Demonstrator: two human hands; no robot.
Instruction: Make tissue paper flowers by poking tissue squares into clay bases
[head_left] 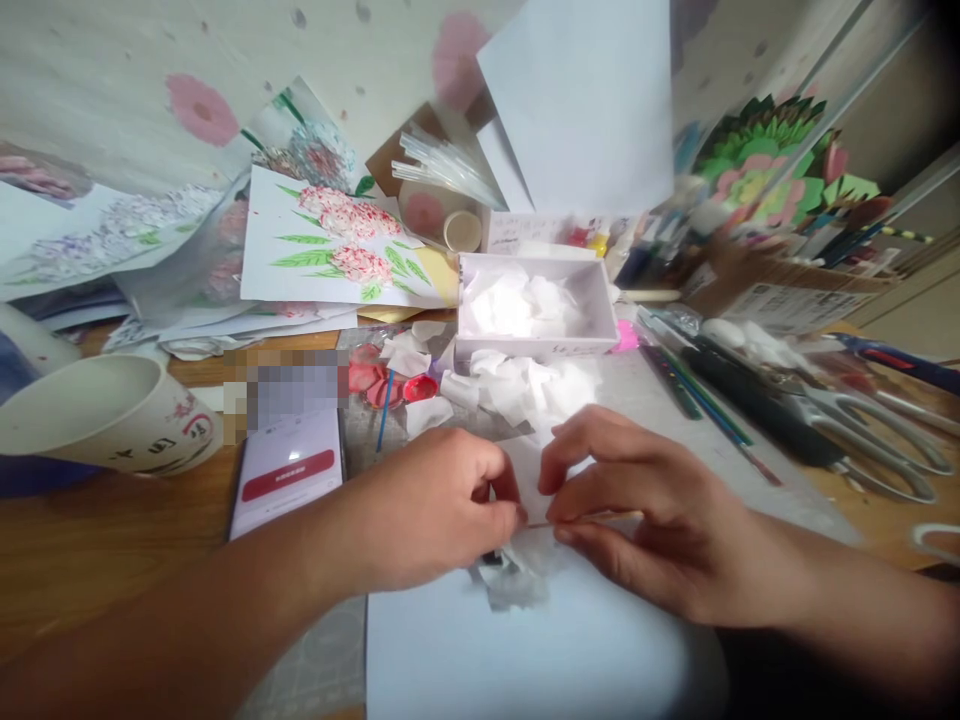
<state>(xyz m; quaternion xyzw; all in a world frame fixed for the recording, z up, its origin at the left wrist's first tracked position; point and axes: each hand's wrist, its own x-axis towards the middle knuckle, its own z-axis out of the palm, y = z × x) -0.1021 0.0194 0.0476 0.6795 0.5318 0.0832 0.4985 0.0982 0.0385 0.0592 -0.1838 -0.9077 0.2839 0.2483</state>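
Pinching paper (531, 470), left hand (435, 505) and right hand (664, 512) have fingers nearly closed, I'd guess for control; the box (536, 345) of scraps (517, 300) sits within reach.

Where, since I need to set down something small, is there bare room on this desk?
Bare wood shows between the paper cup, phone and left forearm; the pale sheet is free this side of the left hand and right hand. Paper scraps and the white box crowd the space beyond; scissors and brushes crowd the right.
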